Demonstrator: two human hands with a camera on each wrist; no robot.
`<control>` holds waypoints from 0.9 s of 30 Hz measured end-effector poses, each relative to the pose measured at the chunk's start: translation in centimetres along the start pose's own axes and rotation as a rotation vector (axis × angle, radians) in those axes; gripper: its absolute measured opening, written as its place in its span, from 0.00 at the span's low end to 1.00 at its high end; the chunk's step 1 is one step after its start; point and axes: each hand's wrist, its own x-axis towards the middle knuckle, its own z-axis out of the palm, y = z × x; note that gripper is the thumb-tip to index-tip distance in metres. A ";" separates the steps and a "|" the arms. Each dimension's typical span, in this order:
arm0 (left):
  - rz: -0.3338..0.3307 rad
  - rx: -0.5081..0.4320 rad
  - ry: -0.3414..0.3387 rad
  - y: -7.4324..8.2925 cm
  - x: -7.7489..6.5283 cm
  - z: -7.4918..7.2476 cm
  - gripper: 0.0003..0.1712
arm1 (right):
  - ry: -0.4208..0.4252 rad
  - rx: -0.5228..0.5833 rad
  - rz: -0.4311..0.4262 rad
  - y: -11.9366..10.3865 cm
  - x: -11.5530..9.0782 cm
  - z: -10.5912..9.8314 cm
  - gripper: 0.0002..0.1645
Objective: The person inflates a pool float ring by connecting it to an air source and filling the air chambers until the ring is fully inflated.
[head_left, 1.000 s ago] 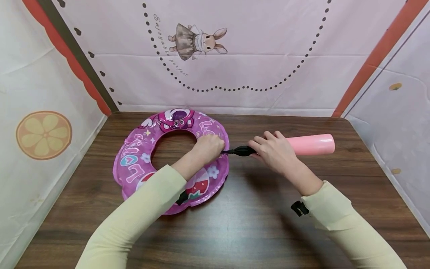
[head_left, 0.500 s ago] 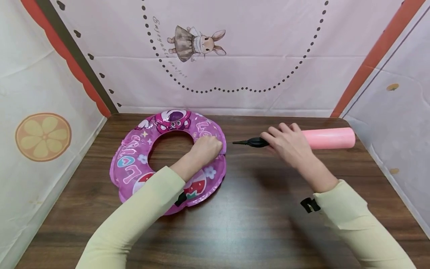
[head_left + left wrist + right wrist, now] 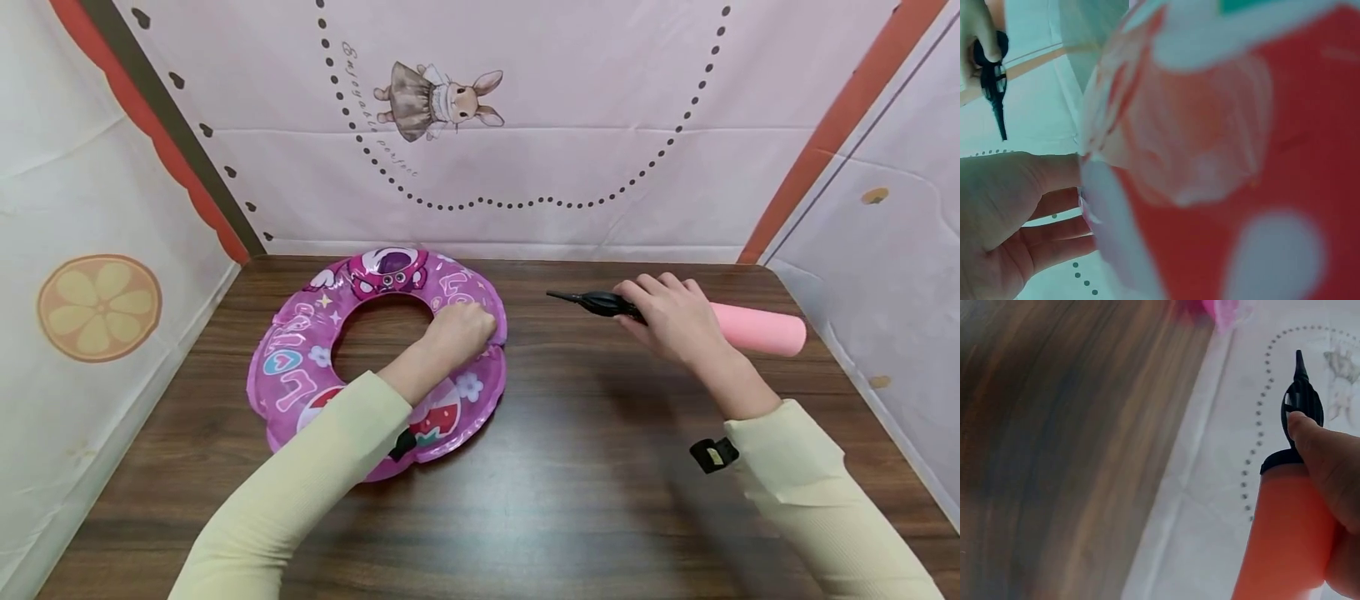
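A purple inflatable swim ring (image 3: pixel 288 367), printed with a bear, flowers and strawberries, lies on the left half of the table. My left hand (image 3: pixel 459 333) holds its right side. In the left wrist view the thumb and fingers (image 3: pixel 1060 172) pinch the ring's edge, and the strawberry print fills much of the picture. To the right, above the table, my right hand (image 3: pixel 671 321) grips a pink hand pump (image 3: pixel 761 329) by its black end. The pump's thin black nozzle (image 3: pixel 564 295) points left, apart from the ring. The right wrist view shows the thumb (image 3: pixel 1313 437) on the black part.
The brown wooden table (image 3: pixel 525 483) has printed cloth walls at the back and both sides. A rabbit picture (image 3: pixel 438 100) is on the back cloth (image 3: pixel 585 150). A small black clip (image 3: pixel 714 456) sits at the right sleeve cuff.
My right hand has drawn the pump to the right, away from the ring, and its nozzle now tilts up slightly. My left hand stays on the ring, which has barely moved.
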 end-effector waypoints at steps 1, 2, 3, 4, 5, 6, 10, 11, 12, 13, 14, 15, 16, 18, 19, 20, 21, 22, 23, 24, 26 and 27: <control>0.000 -0.001 0.004 0.0 0.0 0.0 0.03 | -0.003 0.015 0.017 0.2 -0.1 0.2 0.18; -0.002 0.000 0.008 0.0 0.1 0.0 0.03 | -0.007 0.029 0.035 0.3 -0.2 0.5 0.17; -0.001 0.001 0.016 0.0 0.1 0.0 0.03 | -0.013 0.044 0.055 0.6 -0.2 0.8 0.17; -0.003 0.002 0.022 0.0 0.2 0.0 0.03 | -0.025 0.061 0.078 0.7 -0.3 1.1 0.17; -0.004 0.005 0.028 0.1 0.3 -0.1 0.03 | -0.039 0.077 0.099 0.9 -0.4 1.4 0.17; -0.003 0.008 0.033 0.1 0.4 -0.1 0.02 | -0.058 0.092 0.125 1.1 -0.5 1.8 0.17; -0.018 0.010 0.014 0.3 0.7 -0.4 0.02 | -0.159 0.147 0.228 1.9 -0.7 3.1 0.17; -0.023 0.011 0.004 0.3 0.8 -0.5 0.03 | -0.186 0.156 0.249 2.1 -0.7 3.5 0.18; -0.030 0.011 -0.006 0.4 0.9 -0.6 0.03 | -0.212 0.166 0.270 2.3 -0.8 3.7 0.18; -0.037 0.012 -0.013 0.4 1.0 -0.6 0.03 | -0.237 0.176 0.286 2.5 -0.8 4.0 0.18; -0.042 0.014 -0.019 0.5 1.0 -0.6 0.03 | -0.261 0.188 0.303 2.7 -0.8 4.3 0.18; -0.044 0.015 -0.022 0.5 1.1 -0.7 0.04 | -0.283 0.198 0.319 2.8 -0.8 4.5 0.19; -0.044 0.019 -0.020 0.6 1.1 -0.7 0.04 | -0.305 0.209 0.336 3.0 -0.8 4.7 0.19; -0.044 0.020 -0.017 0.6 1.2 -0.7 0.04 | -0.343 0.229 0.363 3.3 -0.9 5.0 0.20; -0.043 0.020 -0.017 0.6 1.2 -0.8 0.04 | -0.358 0.237 0.378 3.4 -0.9 5.2 0.20; -0.044 0.019 -0.017 0.7 1.2 -0.8 0.04 | -0.372 0.242 0.391 3.6 -1.0 5.4 0.20; -0.046 0.019 -0.018 0.7 1.2 -0.8 0.04 | -0.383 0.248 0.403 3.7 -1.1 5.5 0.21; -0.048 0.019 -0.020 0.7 1.2 -0.9 0.04 | -0.391 0.253 0.414 3.8 -1.1 5.6 0.21; -0.052 0.019 -0.024 0.7 1.2 -0.9 0.04 | -0.398 0.258 0.422 3.9 -1.1 5.8 0.21; -0.053 0.018 -0.026 0.7 1.2 -0.9 0.04 | -0.404 0.262 0.433 4.0 -1.2 5.9 0.21; -0.055 0.017 -0.033 0.6 1.2 -0.9 0.05 | -0.420 0.268 0.451 4.1 -1.3 6.0 0.21; -0.055 0.017 -0.035 0.6 1.2 -0.9 0.05 | -0.427 0.271 0.459 4.1 -1.3 6.1 0.22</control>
